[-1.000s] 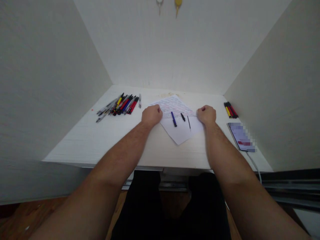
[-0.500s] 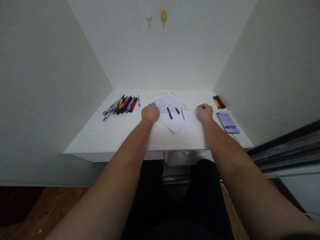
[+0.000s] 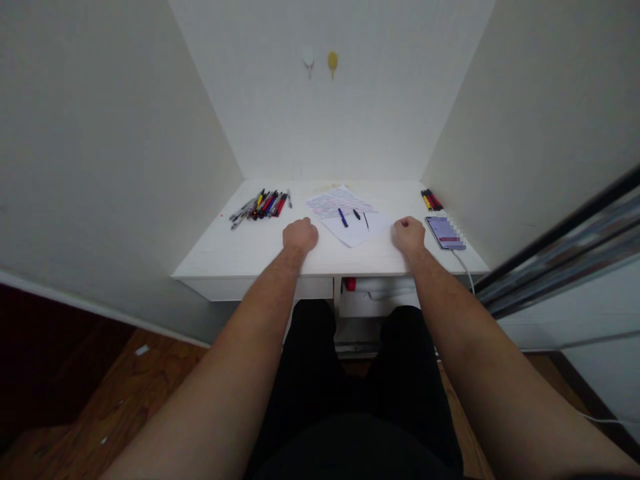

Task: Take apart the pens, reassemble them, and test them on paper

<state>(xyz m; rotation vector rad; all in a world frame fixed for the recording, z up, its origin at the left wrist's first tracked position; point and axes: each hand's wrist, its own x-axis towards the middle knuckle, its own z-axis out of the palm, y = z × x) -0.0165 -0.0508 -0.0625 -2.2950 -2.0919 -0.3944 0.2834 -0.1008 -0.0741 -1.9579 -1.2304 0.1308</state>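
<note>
My left hand point(image 3: 301, 235) rests as a fist on the white desk, left of the paper sheets, with nothing visible in it. At the right edge of the plain sheet point(image 3: 351, 235), my right hand point(image 3: 409, 235) is also closed in a fist, and no object shows in it. Behind the plain sheet is a scribbled sheet point(image 3: 330, 202). Between my hands lie a blue pen barrel point(image 3: 343, 218), a short black pen part point(image 3: 357, 214) and a thin dark refill point(image 3: 366, 222), none of them touched.
A pile of pens point(image 3: 265, 205) lies at the desk's left. More pens point(image 3: 431, 200) are at the back right, near a phone point(image 3: 445, 233) with a white cable point(image 3: 467, 268). Walls enclose the desk point(image 3: 230, 257). Two hooks hang on the back wall.
The camera view has shifted, showing more of the floor and the open space under the desk. My left hand has moved back toward the front edge, away from the paper. The pens and parts lie unchanged.
</note>
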